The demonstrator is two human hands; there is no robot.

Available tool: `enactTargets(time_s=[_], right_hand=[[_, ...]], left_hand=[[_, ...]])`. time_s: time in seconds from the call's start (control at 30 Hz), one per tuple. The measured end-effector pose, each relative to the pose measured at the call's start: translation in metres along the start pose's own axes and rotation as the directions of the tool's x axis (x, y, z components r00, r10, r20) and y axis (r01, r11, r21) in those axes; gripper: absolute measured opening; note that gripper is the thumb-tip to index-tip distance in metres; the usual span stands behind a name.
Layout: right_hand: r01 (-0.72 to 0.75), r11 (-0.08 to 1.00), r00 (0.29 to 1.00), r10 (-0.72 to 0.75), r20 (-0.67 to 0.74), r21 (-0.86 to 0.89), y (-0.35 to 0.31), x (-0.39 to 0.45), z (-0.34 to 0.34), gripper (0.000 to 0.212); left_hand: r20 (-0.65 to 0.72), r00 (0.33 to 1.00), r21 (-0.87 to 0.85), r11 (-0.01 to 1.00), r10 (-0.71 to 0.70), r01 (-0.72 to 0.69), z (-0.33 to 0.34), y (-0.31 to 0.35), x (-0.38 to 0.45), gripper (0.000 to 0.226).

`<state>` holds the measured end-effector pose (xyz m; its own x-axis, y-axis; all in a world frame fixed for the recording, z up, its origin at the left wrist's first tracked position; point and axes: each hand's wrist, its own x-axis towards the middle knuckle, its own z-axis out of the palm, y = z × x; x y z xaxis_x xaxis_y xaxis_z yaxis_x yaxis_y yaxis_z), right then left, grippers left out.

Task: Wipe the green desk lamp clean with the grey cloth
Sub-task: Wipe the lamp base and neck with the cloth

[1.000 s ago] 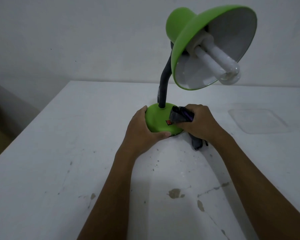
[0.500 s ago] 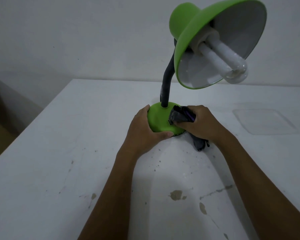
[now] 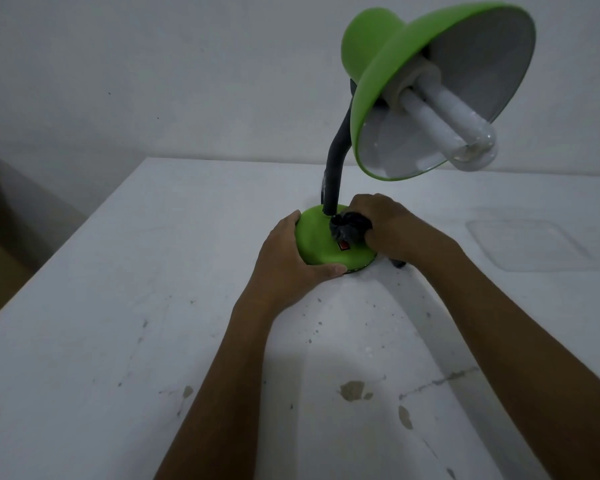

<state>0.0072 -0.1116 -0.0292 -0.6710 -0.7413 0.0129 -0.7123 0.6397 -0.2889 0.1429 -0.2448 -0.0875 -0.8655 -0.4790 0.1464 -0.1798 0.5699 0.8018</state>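
Observation:
The green desk lamp (image 3: 321,239) stands on the white table (image 3: 118,306), with a round green base, a black bendy neck (image 3: 336,161) and a green shade (image 3: 426,81) tilted toward me, its white bulb (image 3: 454,126) showing. My left hand (image 3: 288,265) grips the base's left and front rim. My right hand (image 3: 392,226) holds the bunched grey cloth (image 3: 349,227) pressed on the base top, right at the foot of the neck. A small red switch (image 3: 343,244) shows just below the cloth.
A clear flat plastic lid or tray (image 3: 527,242) lies on the table to the right of the lamp. The tabletop has chipped, stained spots (image 3: 352,389) near me. A white wall stands behind; the table's left edge drops to a dark floor.
My right hand has slid the cloth from the base's right side up and back to the foot of the neck, uncovering the red switch. The left hand keeps its grip.

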Motion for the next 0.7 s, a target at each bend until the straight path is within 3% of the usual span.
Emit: enactTargets(time_s=[0.1,0.17,0.27,0.37,0.6,0.7], right_hand=[[-0.055,0.995,0.998,0.056,0.001,-0.088,0.003,0.003,-0.011,0.026],[-0.074,0.997,0.995,0.072,-0.068,-0.019,0.004,0.001,-0.009,0.027],[0.140,0.976,0.971,-0.102,-0.215,0.168,-0.006,-0.011,0.009,0.038],[0.221,0.973,0.953,-0.203,-0.224,0.060,-0.009,-0.023,0.026,0.045],[0.253,0.965,0.939,-0.226,-0.261,0.075,0.004,-0.045,0.026,0.040],[0.169,0.974,0.943,-0.115,-0.311,0.153,0.019,-0.043,0.024,0.038]], left_hand=[[-0.002,1.000,0.004,1.000,0.007,-0.007,0.000,0.001,0.000,0.118],[0.000,1.000,0.009,1.000,0.007,-0.007,0.000,0.001,0.001,0.118],[-0.004,1.000,-0.005,1.000,0.000,0.000,0.001,0.001,0.001,0.119],[-0.002,1.000,-0.030,1.000,-0.001,0.001,0.001,0.002,0.000,0.117],[-0.004,1.000,-0.036,0.999,0.002,-0.002,0.000,0.003,-0.001,0.117],[0.001,1.000,-0.036,0.999,0.001,-0.001,0.000,0.002,-0.001,0.117]])
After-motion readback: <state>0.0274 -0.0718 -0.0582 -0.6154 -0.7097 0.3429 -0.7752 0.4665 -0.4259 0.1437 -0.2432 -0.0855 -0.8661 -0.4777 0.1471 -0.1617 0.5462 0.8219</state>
